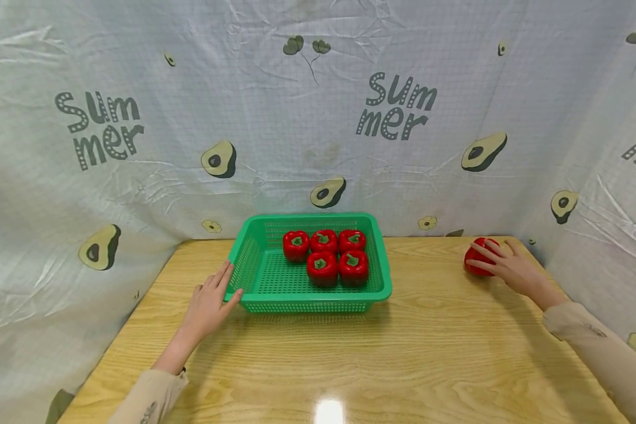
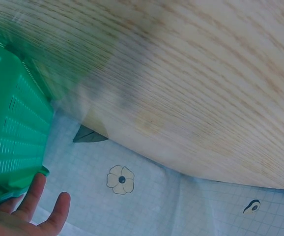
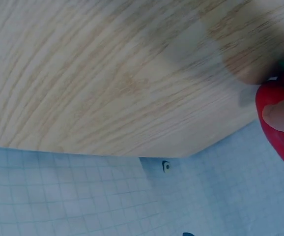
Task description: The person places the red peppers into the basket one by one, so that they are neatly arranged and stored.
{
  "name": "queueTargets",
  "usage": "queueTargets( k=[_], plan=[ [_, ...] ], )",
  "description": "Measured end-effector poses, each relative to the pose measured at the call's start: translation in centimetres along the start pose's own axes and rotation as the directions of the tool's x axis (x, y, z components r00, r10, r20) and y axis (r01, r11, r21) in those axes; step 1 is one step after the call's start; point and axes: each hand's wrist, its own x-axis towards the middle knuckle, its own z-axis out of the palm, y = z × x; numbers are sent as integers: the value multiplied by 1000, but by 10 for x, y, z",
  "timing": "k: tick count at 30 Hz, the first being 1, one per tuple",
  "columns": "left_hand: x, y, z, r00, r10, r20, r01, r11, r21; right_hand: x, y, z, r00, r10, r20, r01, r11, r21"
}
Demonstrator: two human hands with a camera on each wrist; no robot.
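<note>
My right hand (image 1: 514,270) is over a red bell pepper (image 1: 477,259) at the table's far right, its fingers spread round the top and side. In the right wrist view a thumb (image 3: 282,117) lies against that pepper, whose green stem points toward the tabletop. Whether it rests on the table I cannot tell. At the left end of a green plastic basket (image 1: 318,297), my left hand (image 1: 206,306) touches the rim with straight fingers. Several red bell peppers (image 1: 323,269) stand stem up inside, in the middle and right of the basket.
The wooden table (image 1: 318,359) runs under both arms and ends at a white cloth (image 1: 275,118) with avocado prints, which hangs behind and along both sides. Bare basket floor (image 1: 275,274) shows left of the peppers.
</note>
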Motion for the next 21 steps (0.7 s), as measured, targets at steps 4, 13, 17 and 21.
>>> queueTargets(
  k=[4,13,17,21],
  plan=[
    [0,0,-1,1000,-3,9,3,1000,-2,3,3,5,1000,-22,15,23,1000,-17],
    [0,0,0,1000,-6,4,6,1000,-9,4,8,11,993,-37,111,41,999,-33],
    [1,0,-1,1000,0,-3,0,1000,-12,3,9,10,993,-16,115,18,1000,-20],
    [0,0,-1,1000,-2,-4,2,1000,-8,1,9,9,995,1,100,1,1000,-24]
  ],
)
